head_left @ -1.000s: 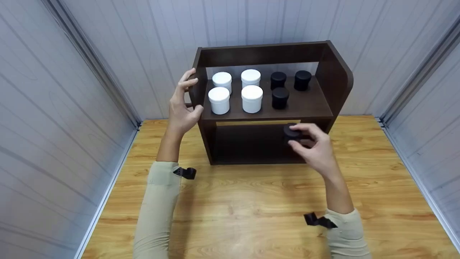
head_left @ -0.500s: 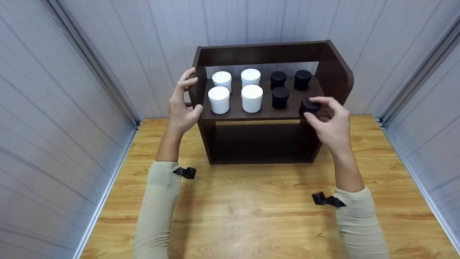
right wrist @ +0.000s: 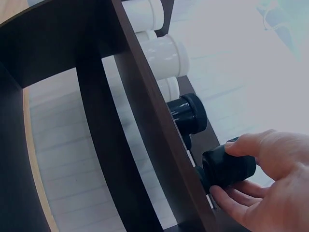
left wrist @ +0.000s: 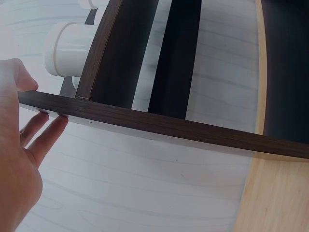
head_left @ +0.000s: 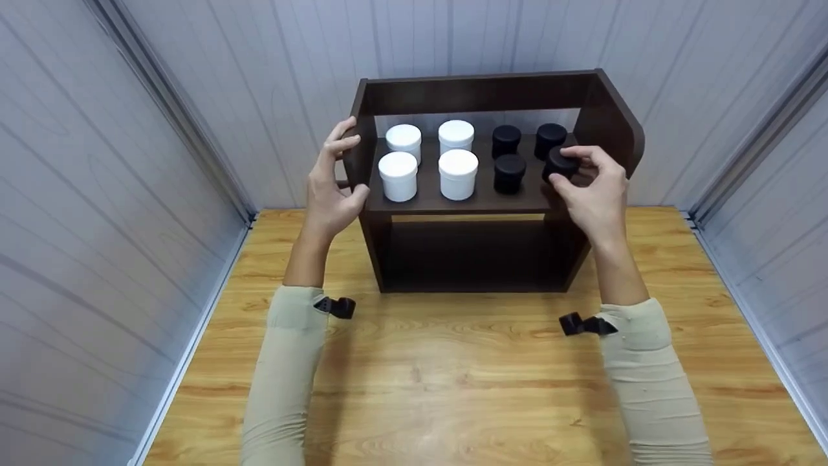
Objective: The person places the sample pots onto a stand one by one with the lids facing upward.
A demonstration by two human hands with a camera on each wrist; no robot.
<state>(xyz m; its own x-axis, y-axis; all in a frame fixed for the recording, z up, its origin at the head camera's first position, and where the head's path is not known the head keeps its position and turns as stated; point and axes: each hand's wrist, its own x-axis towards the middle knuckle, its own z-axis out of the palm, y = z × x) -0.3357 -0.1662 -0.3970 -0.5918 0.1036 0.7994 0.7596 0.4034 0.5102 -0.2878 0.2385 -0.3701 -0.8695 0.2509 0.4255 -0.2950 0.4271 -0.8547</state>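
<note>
A dark brown two-tier shelf (head_left: 472,210) stands on the floor. My left hand (head_left: 331,184) holds its left side panel (left wrist: 145,123), thumb on one face and fingers on the other. Between thumb and fingers, my right hand (head_left: 598,191) grips a black lidded jar (right wrist: 227,164) at the upper board's front right. I cannot tell whether that jar touches the board. Another black jar (head_left: 509,173) stands to its left, with two more black jars (head_left: 506,139) behind. On the left half are white lidded jars (head_left: 458,175), two in front and two at the back.
The shelf's lower board (head_left: 475,259) lies under the jars. A raised right side panel (head_left: 611,123) stands close to my right hand. Wood-patterned flooring (head_left: 440,375) spreads in front, and pale panelled walls (head_left: 310,52) enclose the back and both sides.
My right hand has carried the black jar up from in front of the lower tier, rightward and then back over the upper board. The left hand stays on the side panel.
</note>
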